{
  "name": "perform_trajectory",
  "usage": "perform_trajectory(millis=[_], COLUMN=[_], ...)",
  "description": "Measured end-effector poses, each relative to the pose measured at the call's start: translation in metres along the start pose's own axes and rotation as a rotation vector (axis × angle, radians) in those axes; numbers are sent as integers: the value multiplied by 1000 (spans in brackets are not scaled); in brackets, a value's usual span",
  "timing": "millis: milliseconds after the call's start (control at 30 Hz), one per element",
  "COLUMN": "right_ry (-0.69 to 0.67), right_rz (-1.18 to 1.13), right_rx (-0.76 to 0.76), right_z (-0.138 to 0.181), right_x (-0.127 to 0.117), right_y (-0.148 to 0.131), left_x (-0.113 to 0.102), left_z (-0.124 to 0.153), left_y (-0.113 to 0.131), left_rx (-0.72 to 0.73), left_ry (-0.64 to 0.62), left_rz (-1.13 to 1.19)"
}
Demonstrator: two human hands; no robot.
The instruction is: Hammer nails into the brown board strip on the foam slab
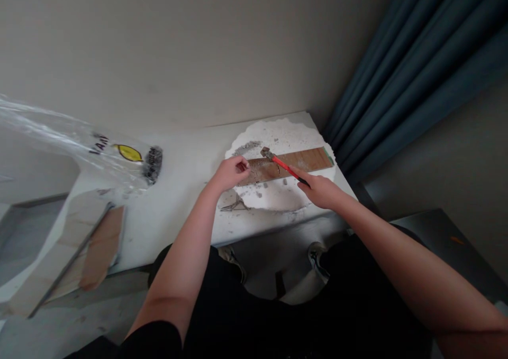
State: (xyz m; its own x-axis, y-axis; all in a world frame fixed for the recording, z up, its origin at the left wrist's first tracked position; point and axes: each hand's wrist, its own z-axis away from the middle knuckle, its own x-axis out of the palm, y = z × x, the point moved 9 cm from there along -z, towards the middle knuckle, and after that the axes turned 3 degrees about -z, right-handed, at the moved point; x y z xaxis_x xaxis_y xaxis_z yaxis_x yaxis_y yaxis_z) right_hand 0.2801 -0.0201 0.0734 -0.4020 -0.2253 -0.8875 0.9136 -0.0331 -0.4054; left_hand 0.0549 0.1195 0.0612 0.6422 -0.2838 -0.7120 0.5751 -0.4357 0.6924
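Observation:
My right hand (320, 191) is wrapped round the black grip of a hammer (284, 166) with a red handle. The hammer's head is over a narrow wooden board (313, 160), toward its left part; whether it touches the wood I cannot tell. At the board's left end my left hand (233, 172) is closed, fingers curled and pinched; anything between them is too small to make out. Beneath the board lies a ragged white sheet (293, 131), strewn with grey crumbs (246, 147). Several thin nail-like pieces (235, 205) lie by its front left edge.
All this rests on a white table (178, 190) against a wall. A clear plastic bag (115, 150) with dark bits at its end is on the left. Loose boards (101, 248) overhang the table's front left edge. A blue curtain (413, 68) hangs at right.

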Motion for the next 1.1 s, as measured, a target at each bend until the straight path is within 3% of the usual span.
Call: perform_trajectory(millis=[100,267,500,1100], right_ry=[4,-3,-18,-10], right_rz=[-21,-84,-107,-112], right_rx=[1,2,-10,-25], right_z=[0,-1,-1,0], right_x=[-1,0,-1,-2], right_y=[2,6,6,4], left_x=[26,46,43,49], left_z=[-18,-27,-27,-29], left_y=[9,-7,-21,-20], left_rx=[27,-22,-80,-65], left_ry=[-27,31,280,306], left_rz=[-32,113,232,205])
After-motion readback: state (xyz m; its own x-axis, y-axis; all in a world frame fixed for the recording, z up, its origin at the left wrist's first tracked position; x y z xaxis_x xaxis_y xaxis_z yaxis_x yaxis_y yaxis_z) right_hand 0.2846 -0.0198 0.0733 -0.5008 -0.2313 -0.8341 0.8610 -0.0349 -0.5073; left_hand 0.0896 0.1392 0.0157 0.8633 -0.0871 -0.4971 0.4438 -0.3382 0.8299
